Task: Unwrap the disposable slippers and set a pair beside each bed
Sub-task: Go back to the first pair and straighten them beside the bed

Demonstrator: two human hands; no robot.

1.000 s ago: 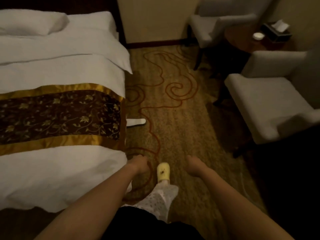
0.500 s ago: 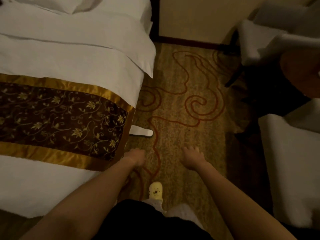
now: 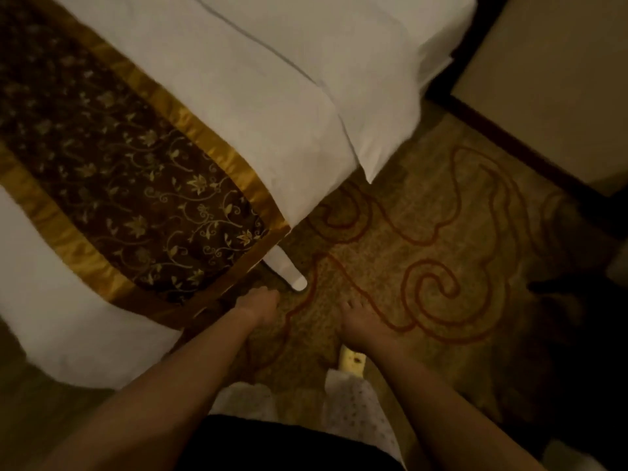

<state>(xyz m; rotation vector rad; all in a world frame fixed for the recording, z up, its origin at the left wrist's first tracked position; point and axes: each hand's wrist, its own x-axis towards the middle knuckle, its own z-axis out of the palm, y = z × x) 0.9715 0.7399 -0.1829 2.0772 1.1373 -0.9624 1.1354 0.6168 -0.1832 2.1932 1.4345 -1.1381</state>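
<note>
Bare skin is all that shows at the hands: neither one carries a slipper or a wrapper. The left hand (image 3: 258, 302) hangs low over the carpet close by the side edge of the bed (image 3: 238, 107), fingers curled loosely inward, gripping nothing I can see. The right hand (image 3: 362, 326) is out over the open carpet, well clear of the bed, fingers spread and slack, empty too.

Just beyond the left hand, a white slipper (image 3: 287, 270) lies on the carpet (image 3: 424, 239), its toe poking out from under the gold-trimmed brown runner (image 3: 136, 185) where that drapes over the bed's side edge. The slipper's heel end is hidden beneath the overhang, so I cannot tell whether a second one sits alongside it. It lies near the left hand's knuckles but not touching them, and farther off from the right hand, on the bed side of it.

Judging from that, this bed seems to have its slippers laid down already, or at least one of them, and it looks unwrapped, though the dim light and blur make that uncertain. No wrapper and no spare pair show anywhere on the floor. Whether another bed has been served cannot be told; only this one is in view.

Below the right wrist a yellow clog (image 3: 351, 360) on the person's own foot shows on the carpet, with pale dotted trousers above it.
</note>
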